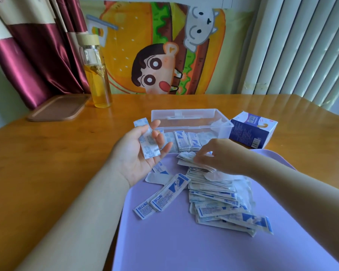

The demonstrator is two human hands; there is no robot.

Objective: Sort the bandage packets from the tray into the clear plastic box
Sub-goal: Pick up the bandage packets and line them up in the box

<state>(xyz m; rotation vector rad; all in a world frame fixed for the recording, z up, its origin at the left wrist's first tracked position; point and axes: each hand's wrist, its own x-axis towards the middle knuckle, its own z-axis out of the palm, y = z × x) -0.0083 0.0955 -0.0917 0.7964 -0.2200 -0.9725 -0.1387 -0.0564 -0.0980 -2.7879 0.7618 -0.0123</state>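
Wooden table [47, 163], burger-print cloth [125, 45] behind, clear plastic box [192, 112] just beyond lilac tray [164, 241], left hand [132, 160] loosely holding one bandage packet [148, 142], right hand [221, 155] pinching the tray's packet pile [213, 192].

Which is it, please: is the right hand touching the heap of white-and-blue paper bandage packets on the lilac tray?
Touching: the head view shows the right hand gripping the top of the heap.

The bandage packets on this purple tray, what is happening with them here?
A person is sorting them. The left hand holds one packet near the clear plastic box, where a row of packets already stands. The right hand pinches the far end of the pile of packets on the purple tray. Many are left there.
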